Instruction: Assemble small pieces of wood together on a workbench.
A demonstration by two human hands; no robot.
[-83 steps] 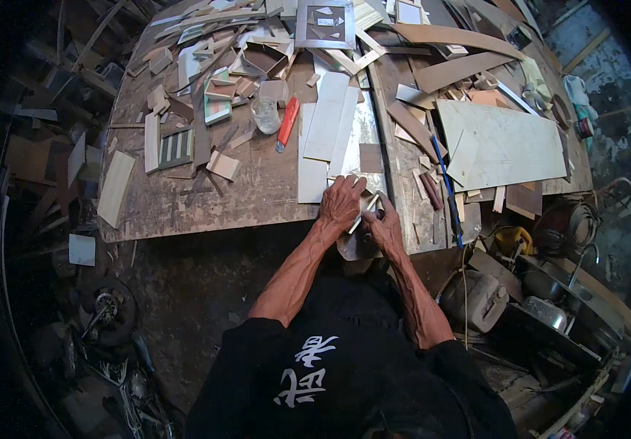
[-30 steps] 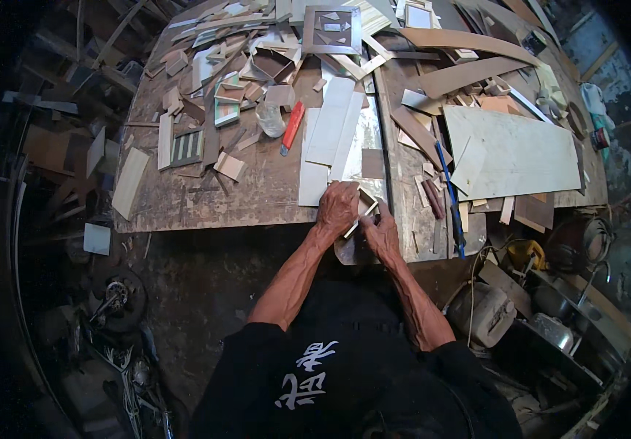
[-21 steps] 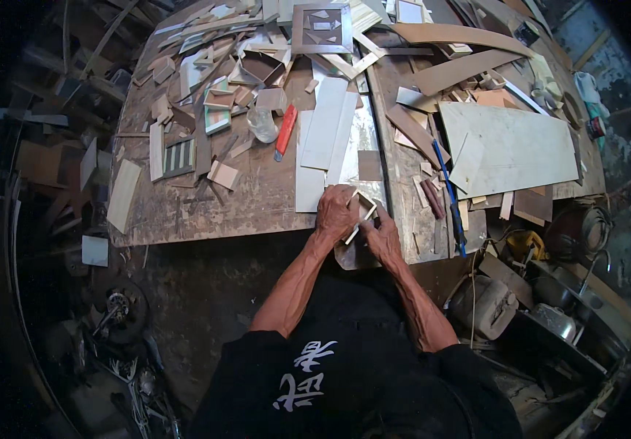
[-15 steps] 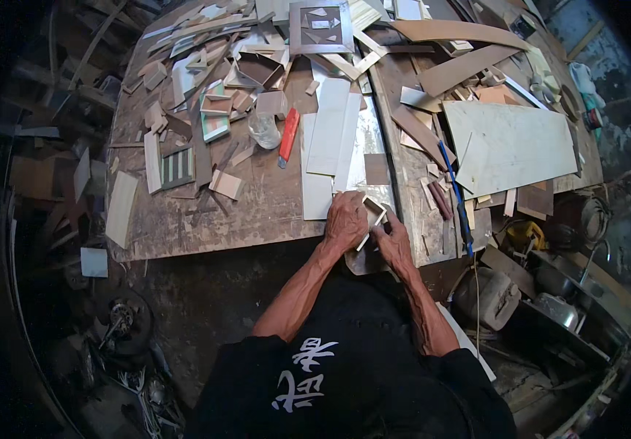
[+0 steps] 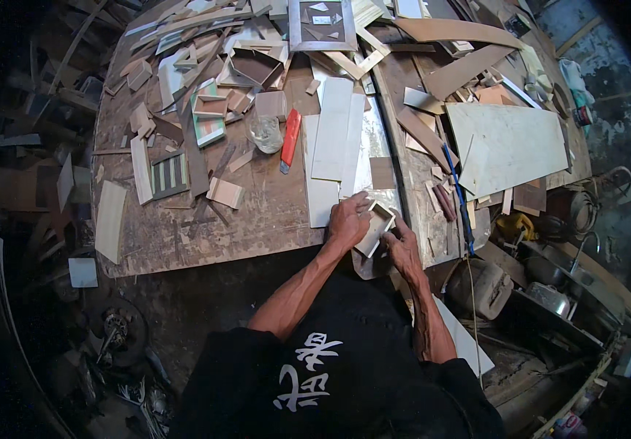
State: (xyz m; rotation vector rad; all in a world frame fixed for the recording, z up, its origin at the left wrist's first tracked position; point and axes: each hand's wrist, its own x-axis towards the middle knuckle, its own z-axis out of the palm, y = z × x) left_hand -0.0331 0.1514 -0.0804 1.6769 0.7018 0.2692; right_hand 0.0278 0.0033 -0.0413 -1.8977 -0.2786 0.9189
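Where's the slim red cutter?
Head view, upper half, left of centre: the cutter lies on the brown wooden table between a clear container and whitish boards.

White brush-style lettering (image 5: 318,350) stands on the front of the person's black shirt (image 5: 381,373), left of its middle as seen from above. It is made of large characters with broad, sweeping strokes, set one above the other in a slanting column, the lower reaching farther left. Any marking on the small reddish container (image 5: 584,115) at the far right is too small to read.
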